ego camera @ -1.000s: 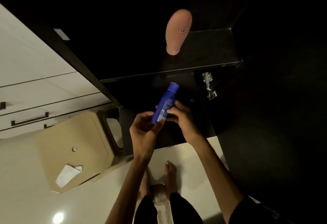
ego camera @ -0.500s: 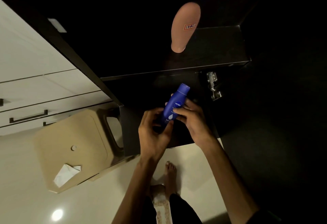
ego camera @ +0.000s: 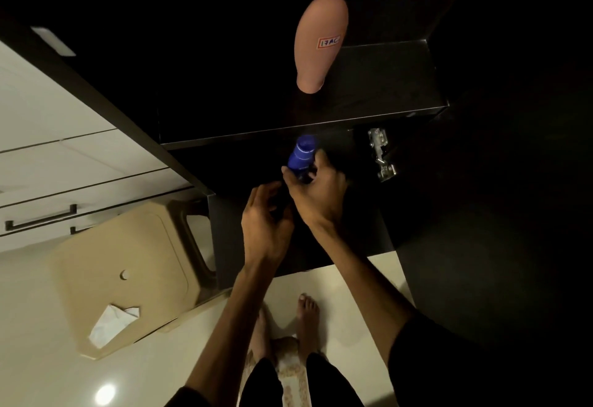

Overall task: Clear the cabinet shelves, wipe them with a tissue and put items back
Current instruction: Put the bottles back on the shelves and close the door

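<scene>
Right hand [ego camera: 316,190] grips blue bottle [ego camera: 301,158] under shelf [ego camera: 369,98].

The pink bottle [ego camera: 321,42] on the dark shelf carries a small white label with a red border, its dark characters reading roughly "17AC". Faint print on the blue bottle [ego camera: 301,157] is too blurred to read

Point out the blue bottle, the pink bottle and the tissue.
blue bottle [ego camera: 301,157]: head view, upper body below the cap.
pink bottle [ego camera: 319,40]: head view, middle of its body.
tissue [ego camera: 110,326]: head view, centre of the white sheet on the stool.
</scene>
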